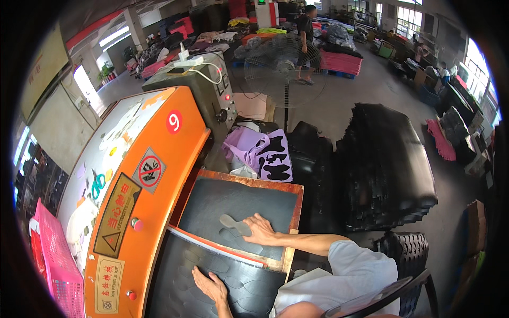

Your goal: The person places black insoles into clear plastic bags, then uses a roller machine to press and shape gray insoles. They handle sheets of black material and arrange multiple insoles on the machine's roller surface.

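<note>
My right hand is closed on one end of a grey-brown shoe insole. Insole and hand are over a dark cutting board with a wooden edge, where faint sole-shaped outlines show beside the hand. Nearer to me, my left hand rests with fingers stretched on a black sheet. Several sole-shaped outlines mark this sheet around the hand. A strip with white and orange-red edges separates the sheet from the board.
An orange press machine with red buttons stands on the left, a pink basket beside it. Purple cut-out sheet material lies beyond the board. Black sheets are stacked at right. Behind stands a fan; a person is farther back.
</note>
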`<state>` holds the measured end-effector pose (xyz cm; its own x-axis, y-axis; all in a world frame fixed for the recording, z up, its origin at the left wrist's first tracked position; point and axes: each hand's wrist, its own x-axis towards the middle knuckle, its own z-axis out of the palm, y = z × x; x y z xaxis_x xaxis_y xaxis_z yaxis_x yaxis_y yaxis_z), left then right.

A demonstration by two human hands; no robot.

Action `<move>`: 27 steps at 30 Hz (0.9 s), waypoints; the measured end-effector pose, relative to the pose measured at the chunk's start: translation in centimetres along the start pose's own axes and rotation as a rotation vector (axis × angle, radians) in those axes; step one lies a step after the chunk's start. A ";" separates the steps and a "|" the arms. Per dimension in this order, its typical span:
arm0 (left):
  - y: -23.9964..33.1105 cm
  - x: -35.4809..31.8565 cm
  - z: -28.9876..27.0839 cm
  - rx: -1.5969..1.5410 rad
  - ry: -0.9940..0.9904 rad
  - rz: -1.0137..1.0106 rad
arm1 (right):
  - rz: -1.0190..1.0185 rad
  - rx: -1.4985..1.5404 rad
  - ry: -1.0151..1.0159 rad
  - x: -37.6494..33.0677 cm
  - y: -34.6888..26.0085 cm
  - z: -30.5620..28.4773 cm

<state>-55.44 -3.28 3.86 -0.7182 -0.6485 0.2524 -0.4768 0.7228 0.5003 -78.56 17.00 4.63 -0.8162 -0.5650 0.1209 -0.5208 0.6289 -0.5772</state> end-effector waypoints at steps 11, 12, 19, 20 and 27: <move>-2.7 1.9 0.2 -0.066 0.036 0.007 | 0.052 0.435 -0.567 -11.3 -0.6 0.4; -2.6 1.9 0.0 -0.080 0.024 0.002 | 0.027 0.377 -0.703 -10.9 -0.8 1.3; 0.5 -1.9 -1.1 -0.189 -0.184 0.563 | 0.068 0.668 -0.580 -11.2 -1.0 5.9; 1.2 -3.1 -1.0 -0.210 -0.295 0.673 | -0.002 0.597 -0.581 -10.9 -0.8 5.8; 2.6 -4.1 -0.8 -0.057 -0.616 0.797 | 0.035 0.781 -0.539 -9.8 -0.3 8.8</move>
<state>-53.35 1.12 4.76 -0.9615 0.2663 0.0671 0.2696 0.8687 0.4155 -68.26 17.66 -3.48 -0.5011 -0.8458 -0.1830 -0.0245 0.2252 -0.9740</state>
